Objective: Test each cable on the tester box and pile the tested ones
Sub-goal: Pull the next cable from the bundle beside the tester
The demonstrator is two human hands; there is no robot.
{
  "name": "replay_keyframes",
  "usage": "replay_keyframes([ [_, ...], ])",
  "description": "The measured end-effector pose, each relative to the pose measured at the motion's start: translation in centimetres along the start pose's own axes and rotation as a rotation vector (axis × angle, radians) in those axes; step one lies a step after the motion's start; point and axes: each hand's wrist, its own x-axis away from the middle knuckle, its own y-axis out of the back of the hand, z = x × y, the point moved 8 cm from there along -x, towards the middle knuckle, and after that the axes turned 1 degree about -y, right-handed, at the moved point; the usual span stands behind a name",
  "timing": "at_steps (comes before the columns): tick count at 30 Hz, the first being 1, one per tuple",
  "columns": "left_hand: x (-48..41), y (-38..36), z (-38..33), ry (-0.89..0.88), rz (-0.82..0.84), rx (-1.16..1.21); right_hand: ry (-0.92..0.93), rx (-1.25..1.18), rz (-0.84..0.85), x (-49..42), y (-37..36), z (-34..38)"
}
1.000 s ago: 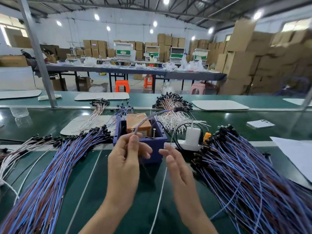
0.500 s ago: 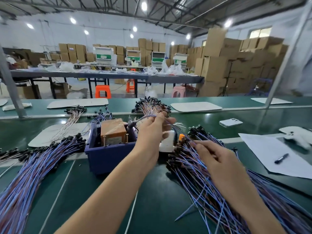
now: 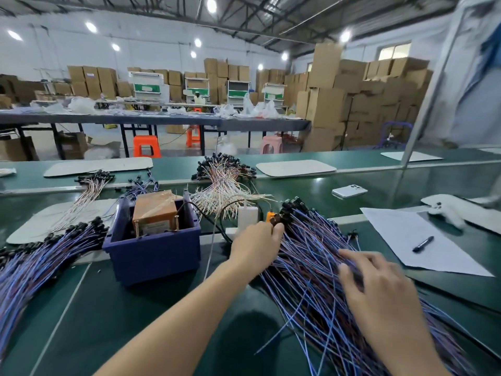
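— What lies at the far left of the desk (image 3: 113, 316)?

— The left pile (image 3: 40, 256) of blue and brown cables, fanned with its plug ends pointing at the blue bin (image 3: 154, 256). That probably keeps each cable within easy reach of the tester. Its tails run off the frame's edge.

— And the tester box?

— The tester box (image 3: 154, 213) stands inside the bin, with two metal pins (image 3: 176, 223) upright at its front, likely the contacts. The bin wall hides its lower part. No cable sits on it.

— The left hand?

— The left hand (image 3: 254, 245) reaches past the bin to the plug ends of the right pile (image 3: 311, 270). The thumb shows, but the fingertips are hidden behind the knuckles. I can't tell whether it pinches a plug or only touches one.

— Why are both hands there?

— My guess is that one works a plug free while the other steadies the strands. The right hand (image 3: 379, 286) lies spread and relaxed on the wires and seems to hold nothing, though it's blurred.

— Which pile is the tested one?

— I can't tell. Further right, a pen (image 3: 423, 244) lies on a paper (image 3: 401, 229), perhaps for tallying.
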Motion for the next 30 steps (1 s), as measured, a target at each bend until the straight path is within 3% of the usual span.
replay_keyframes([
  [6, 5.2, 1.8, 6.5, -0.036, 0.015, 0.207, 0.279, -0.267, -0.044, 2.4, -4.1, 9.8],
  [11, 10.2, 5.3, 13.1, -0.021, 0.099, 0.158, 0.438, -0.371, 0.155, 3.9, -11.2, 17.0],
  [15, 13.0, 12.0, 17.8, -0.027, -0.161, -0.066, 0.465, -0.403, 0.273, 3.4, -15.9, 20.8],
  [19, 14.0, 17.1, 24.1, 0.14, -0.365, -0.21, 0.433, -0.383, 0.349, 2.2, -19.3, 21.9],
  [23, 13.1, 18.5, 29.2, 0.269, -0.31, -0.435, 0.342, -0.53, 0.521, 2.0, -21.9, 20.8],
  [30, 9.1, 15.6, 32.4, 0.28, -0.086, -0.893, 0.198, -0.82, 0.557, 1.2, -22.3, 19.8],
])
